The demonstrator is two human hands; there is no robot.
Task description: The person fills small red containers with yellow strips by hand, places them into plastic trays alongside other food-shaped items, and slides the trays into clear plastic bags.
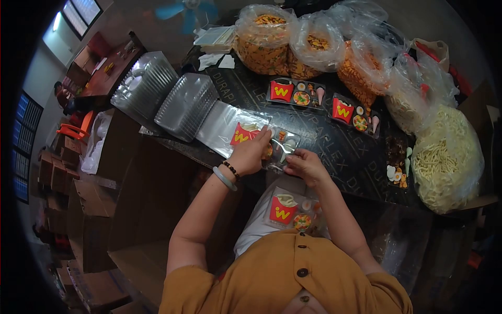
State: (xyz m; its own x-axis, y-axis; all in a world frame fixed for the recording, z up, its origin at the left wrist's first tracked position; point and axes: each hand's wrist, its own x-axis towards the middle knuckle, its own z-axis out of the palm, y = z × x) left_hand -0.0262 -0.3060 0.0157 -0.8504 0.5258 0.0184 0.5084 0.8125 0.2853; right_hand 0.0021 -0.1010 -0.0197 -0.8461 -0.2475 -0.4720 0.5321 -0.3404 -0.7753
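My left hand (253, 150), wearing a bangle and a beaded bracelet, curls over a clear pack of toy food (286, 137) at the table's near edge. A red fries box with a yellow mark shows beside its fingers, with small pieces to the right. At the pack's near right corner, my right hand (306, 166) pinches the clear plastic edge. Part of the pack is hidden under the left hand. A stack of clear plastic sleeves (217, 128) lies just left of it. Another toy food pack (287, 210) rests on my lap.
Clear plastic trays (189, 104) stand stacked at left. Two filled toy packs (296, 93) (354, 116) lie farther back. Open bags of small toy pieces (264, 48) line the far side, with a bag of pale toy fries (447, 157) at right. Cardboard boxes (94, 209) are piled at left.
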